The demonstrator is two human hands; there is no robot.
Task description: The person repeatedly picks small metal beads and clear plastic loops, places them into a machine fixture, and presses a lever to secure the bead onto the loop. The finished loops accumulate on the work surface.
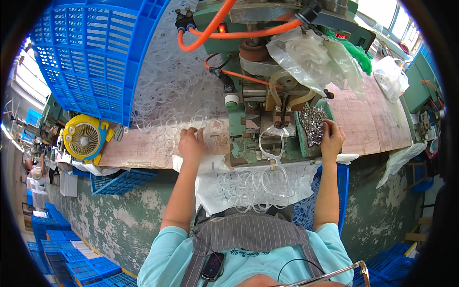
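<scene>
Two bare forearms rise from the lower edge, out of pale turquoise sleeves, and stretch forward over a white sheet (210, 186) heaped with clear plastic eyeglass frames (260, 184). One clear frame (272, 150) hangs over the near edge of the green machine base (248, 148), between the two arms. The left hand (192, 143) lies palm down on the wooden surface (138, 150), fingers curled into the near edge of a loose pile of clear frames (177, 103); whether it grips one I cannot tell. The right hand (332, 136) reaches to the far side of the machine, its fingers bent and touching a heap of small shiny metal parts (313, 124) in a narrow tray; whether anything is pinched cannot be told. Left of the left hand, well apart, a yellow fan (86, 138) sits at the surface's edge. Farther back, a blue plastic crate (91, 52) tilts over the pile, orange hoses (215, 33) loop across the machine, and a crumpled clear bag (311, 57) drapes beside them.
</scene>
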